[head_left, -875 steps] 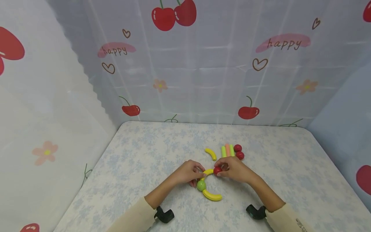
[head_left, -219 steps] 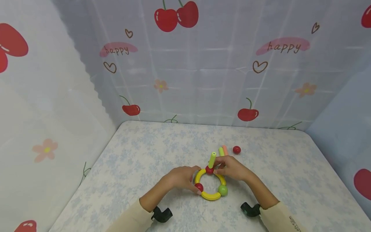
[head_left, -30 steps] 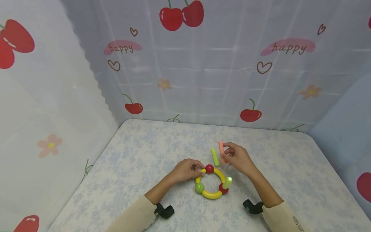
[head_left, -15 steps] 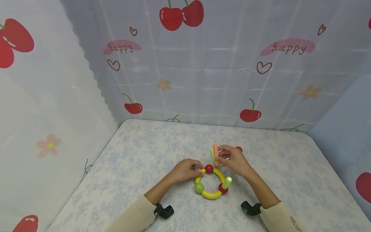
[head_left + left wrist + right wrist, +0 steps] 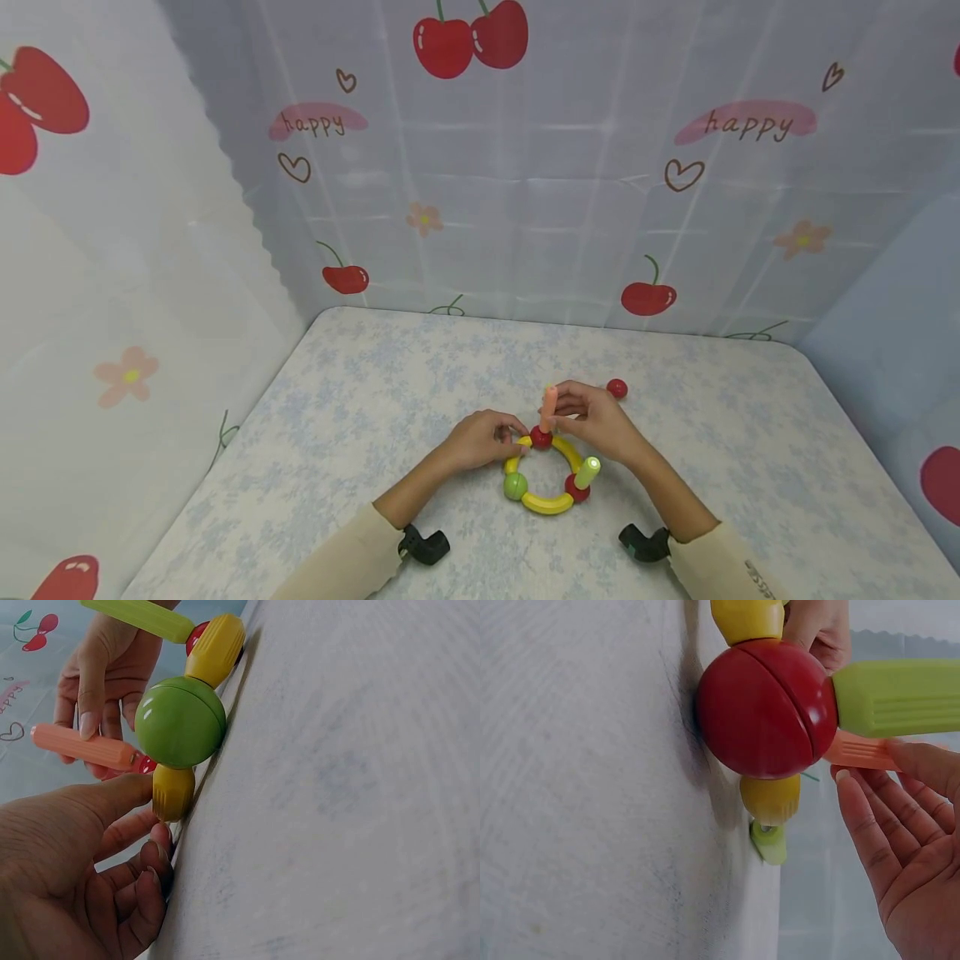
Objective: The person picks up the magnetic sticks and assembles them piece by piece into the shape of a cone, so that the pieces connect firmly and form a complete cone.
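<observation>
A ring of curved yellow rods (image 5: 547, 504) lies on the table, joined by a green ball (image 5: 514, 486) and two red balls. From the nearer red ball (image 5: 761, 709) a lime rod (image 5: 588, 472) sticks up. My right hand (image 5: 600, 423) pinches a salmon-orange rod (image 5: 550, 407) upright, its lower end right at the far red ball (image 5: 541, 438). With thumb and fingers, my left hand (image 5: 480, 440) holds the ring's left yellow rod (image 5: 172, 796) between the green and far red balls.
Another lime rod (image 5: 769, 844) lies on the table beyond the ring, mostly hidden behind the orange rod in the head view. A loose red ball (image 5: 617, 388) rests beyond my right hand. Printed curtains (image 5: 480, 192) stand behind the table.
Since the partial ring earliest on, it was closed, given a lime rod, then turned clockwise. In the last second my right hand brought the orange rod left and down to the far red ball.
</observation>
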Available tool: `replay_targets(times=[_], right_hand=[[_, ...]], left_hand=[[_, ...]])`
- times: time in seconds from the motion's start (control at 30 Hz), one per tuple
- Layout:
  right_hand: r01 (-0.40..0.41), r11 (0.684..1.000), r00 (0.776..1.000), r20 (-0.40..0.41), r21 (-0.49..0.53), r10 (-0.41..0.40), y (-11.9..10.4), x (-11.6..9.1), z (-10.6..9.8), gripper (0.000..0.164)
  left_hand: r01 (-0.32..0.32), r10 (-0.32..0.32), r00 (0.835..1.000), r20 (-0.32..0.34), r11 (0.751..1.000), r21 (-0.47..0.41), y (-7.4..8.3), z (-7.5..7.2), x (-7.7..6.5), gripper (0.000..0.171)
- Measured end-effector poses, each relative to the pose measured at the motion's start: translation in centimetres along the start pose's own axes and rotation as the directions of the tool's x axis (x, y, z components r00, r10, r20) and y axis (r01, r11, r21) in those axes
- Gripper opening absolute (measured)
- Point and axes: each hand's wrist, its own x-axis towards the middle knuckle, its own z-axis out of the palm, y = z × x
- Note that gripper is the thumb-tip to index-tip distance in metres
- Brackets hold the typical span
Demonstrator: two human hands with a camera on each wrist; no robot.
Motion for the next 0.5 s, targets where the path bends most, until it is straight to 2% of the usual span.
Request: replay_targets(times=[0.37,0.5], right_hand=[[0.01,0.999,1.0,0.008,-0.05,-0.01,-0.1,0.04,0.18,0.029],[0.01,0.998,1.0,0.019,-0.069,-0.008,-0.11,0.1,0.12,0.029]], left_hand=[[0.006,-0.006,1.0,0.003,1.0,-0.005,0.16,-0.01,0.02,0.023],[0.009,-0.008,1.0,0.027,1.0,-0.027,0.26,-0.24,-0.02,0.024]])
